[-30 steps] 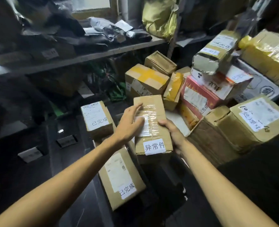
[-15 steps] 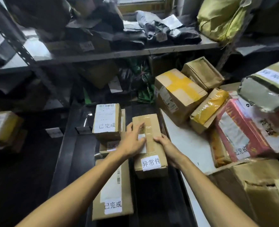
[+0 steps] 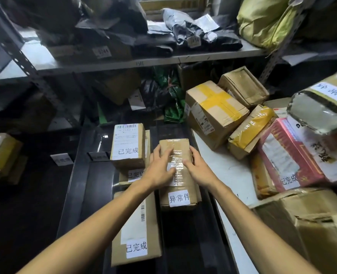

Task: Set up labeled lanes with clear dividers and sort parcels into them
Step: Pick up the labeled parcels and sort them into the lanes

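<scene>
A taped brown parcel (image 3: 180,196) with a white label on its near end lies on the dark lane surface (image 3: 96,180). My left hand (image 3: 160,168) rests flat on its top left side, fingers straight. Spread across the top right side is my right hand (image 3: 198,169). To the left of it, a labelled box (image 3: 128,145) stands on top of another labelled parcel (image 3: 136,175). A flat labelled parcel (image 3: 137,232) lies nearer, under my left forearm.
A white board (image 3: 227,171) lies to the right, with a heap of boxes on it: a yellow-taped box (image 3: 215,111), a red box (image 3: 288,157) and a large carton (image 3: 310,224). A metal shelf (image 3: 124,64) with dark bags runs across the back.
The parcel came down from the air onto the dark surface beside the labelled boxes. Both hands moved from its sides to lying on its top.
</scene>
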Tool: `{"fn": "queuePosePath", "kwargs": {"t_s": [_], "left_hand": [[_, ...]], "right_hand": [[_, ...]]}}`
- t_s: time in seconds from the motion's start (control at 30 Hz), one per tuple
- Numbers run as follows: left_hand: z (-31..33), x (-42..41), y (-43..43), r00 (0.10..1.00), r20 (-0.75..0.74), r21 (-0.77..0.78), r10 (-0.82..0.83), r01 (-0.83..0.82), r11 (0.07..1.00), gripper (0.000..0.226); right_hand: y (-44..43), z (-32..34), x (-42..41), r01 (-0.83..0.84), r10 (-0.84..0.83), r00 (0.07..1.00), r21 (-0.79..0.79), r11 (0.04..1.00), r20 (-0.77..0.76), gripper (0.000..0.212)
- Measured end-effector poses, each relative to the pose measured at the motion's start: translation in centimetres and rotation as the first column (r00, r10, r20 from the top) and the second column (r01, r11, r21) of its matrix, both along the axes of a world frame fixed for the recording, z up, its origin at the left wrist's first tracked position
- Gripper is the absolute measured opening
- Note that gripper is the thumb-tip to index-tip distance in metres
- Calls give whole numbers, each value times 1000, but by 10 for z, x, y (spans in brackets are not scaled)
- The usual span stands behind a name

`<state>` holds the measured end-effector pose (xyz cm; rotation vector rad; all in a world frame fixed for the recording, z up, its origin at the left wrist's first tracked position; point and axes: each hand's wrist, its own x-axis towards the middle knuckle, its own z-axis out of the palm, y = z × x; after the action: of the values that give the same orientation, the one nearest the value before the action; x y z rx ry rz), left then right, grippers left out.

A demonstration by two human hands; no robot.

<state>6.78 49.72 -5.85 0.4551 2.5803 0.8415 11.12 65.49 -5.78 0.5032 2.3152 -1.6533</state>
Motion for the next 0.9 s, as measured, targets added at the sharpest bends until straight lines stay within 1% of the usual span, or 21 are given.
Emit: {"fn": "queuePosePath", "kwargs": {"t_s": [0.03, 0.07, 0.17, 0.23, 0.3, 0.4, 0.47, 0.53, 0.6, 0.67, 0.7, 0.77, 0.83, 0.9], "left_hand": [[1, 0, -2, 1000, -19, 0, -14, 14, 1000, 73], [4, 1, -4, 999, -41, 0, -33, 33, 999, 72], [14, 1, -8, 994, -87, 49, -67, 72, 996, 68], [24, 3, -15, 988, -131, 84, -83, 94, 992, 66], [36, 4, -21, 983, -168, 124, -78, 100, 987, 64], [60, 12, -40, 978, -209, 208, -8, 53, 977, 61], [74, 20, -57, 973, -222, 257, 61, -2, 966, 60], [89, 34, -82, 962, -237, 294, 136, -63, 954, 58], [102, 50, -115, 935, -275, 363, 222, -113, 925, 54], [113, 68, -150, 907, -283, 421, 311, -174, 890, 45], [118, 76, -168, 888, -282, 429, 362, -221, 876, 47], [128, 98, -212, 835, -297, 395, 463, -334, 856, 53], [139, 121, -254, 787, -340, 335, 514, -409, 849, 55], [149, 144, -293, 743, -373, 300, 556, -470, 830, 53]], "right_hand": [[-3, 4, 2, -23, 24, 1000, 90, 996, -8, 57], [-7, 9, 4, -39, 43, 999, 166, 985, -22, 63], [-18, 23, 12, -66, 119, 983, 333, 941, -141, 59], [-28, 37, 16, -68, 163, 965, 404, 912, -207, 55], [-37, 53, 17, -66, 192, 950, 444, 894, -246, 53], [-59, 79, 18, -87, 255, 924, 494, 865, -284, 53], [-79, 95, 15, -90, 292, 888, 487, 869, -355, 51], [-104, 112, 17, -128, 324, 837, 418, 900, -442, 44], [-132, 126, 18, -200, 366, 782, 355, 913, -504, 38], [-160, 135, 22, -277, 413, 729, 315, 908, -546, 33], [-174, 138, 23, -316, 442, 698, 312, 896, -563, 31], [-210, 143, 29, -393, 502, 653, 312, 865, -568, 31], [-244, 149, 37, -469, 566, 612, 323, 822, -552, 34], [-280, 153, 45, -527, 623, 552, 347, 775, -554, 34]]}}
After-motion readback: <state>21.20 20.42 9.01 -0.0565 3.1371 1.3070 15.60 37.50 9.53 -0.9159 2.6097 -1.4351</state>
